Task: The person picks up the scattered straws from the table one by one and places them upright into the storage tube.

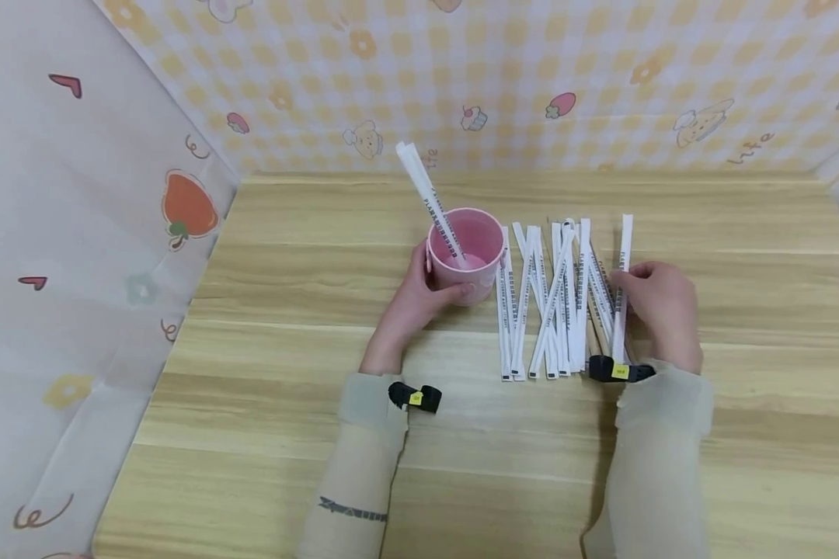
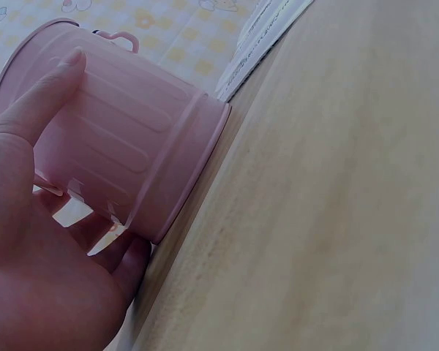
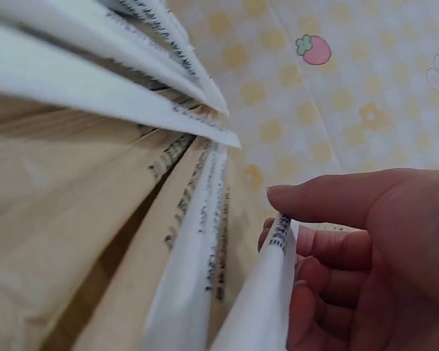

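Note:
My left hand (image 1: 414, 291) grips a small pink bucket (image 1: 481, 284) with its thumb along the front. In the left wrist view the bucket (image 2: 121, 124) has ribbed sides and small side handles, and its base is at the tabletop. A few white paper-wrapped straws (image 1: 425, 190) lean in it, pointing up and left. To the right, my right hand (image 1: 664, 307) pinches one white wrapped straw (image 1: 626, 241) between thumb and fingers. In the right wrist view that straw (image 3: 262, 292) stands apart from brown wrapped straws (image 3: 135, 234) beside it.
Between the hands, several white wrapped straws (image 1: 577, 341) lie in a loose, partly crossed row on the wooden table (image 1: 287, 310). Brown ones lie at the row's right end. A checked yellow backdrop (image 1: 405, 85) rises behind the table, and a white printed sheet (image 1: 105, 256) stands on the left.

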The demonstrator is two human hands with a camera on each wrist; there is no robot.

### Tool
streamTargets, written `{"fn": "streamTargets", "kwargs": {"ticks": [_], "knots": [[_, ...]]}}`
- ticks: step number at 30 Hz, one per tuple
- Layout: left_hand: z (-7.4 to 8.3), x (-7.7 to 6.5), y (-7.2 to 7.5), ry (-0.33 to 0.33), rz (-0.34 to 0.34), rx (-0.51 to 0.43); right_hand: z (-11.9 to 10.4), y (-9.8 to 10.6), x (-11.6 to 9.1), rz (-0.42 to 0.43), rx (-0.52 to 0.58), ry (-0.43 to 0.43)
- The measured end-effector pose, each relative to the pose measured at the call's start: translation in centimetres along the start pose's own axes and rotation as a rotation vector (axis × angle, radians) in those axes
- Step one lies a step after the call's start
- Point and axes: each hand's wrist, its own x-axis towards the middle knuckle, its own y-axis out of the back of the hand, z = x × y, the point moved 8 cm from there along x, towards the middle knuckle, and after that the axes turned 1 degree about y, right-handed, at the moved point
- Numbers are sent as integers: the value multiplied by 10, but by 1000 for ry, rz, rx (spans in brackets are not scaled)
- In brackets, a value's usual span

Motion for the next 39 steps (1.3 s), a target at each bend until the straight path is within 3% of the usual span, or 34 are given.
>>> {"fn": "streamTargets", "kwargs": {"ticks": [10,15,23,33,39], "knots": [[-1,0,0,15,3,-4,-20,23,-5,158,119,58],[0,0,1,8,10,2,-29,32,-8,244,282,86],[0,-1,0,13,3,-2,-44,41,-18,306,541,137],[-1,0,1,6,11,-5,-78,64,-48,390,981,344],[0,0,0,4,7,2,-98,77,-74,493,1064,469]]}}
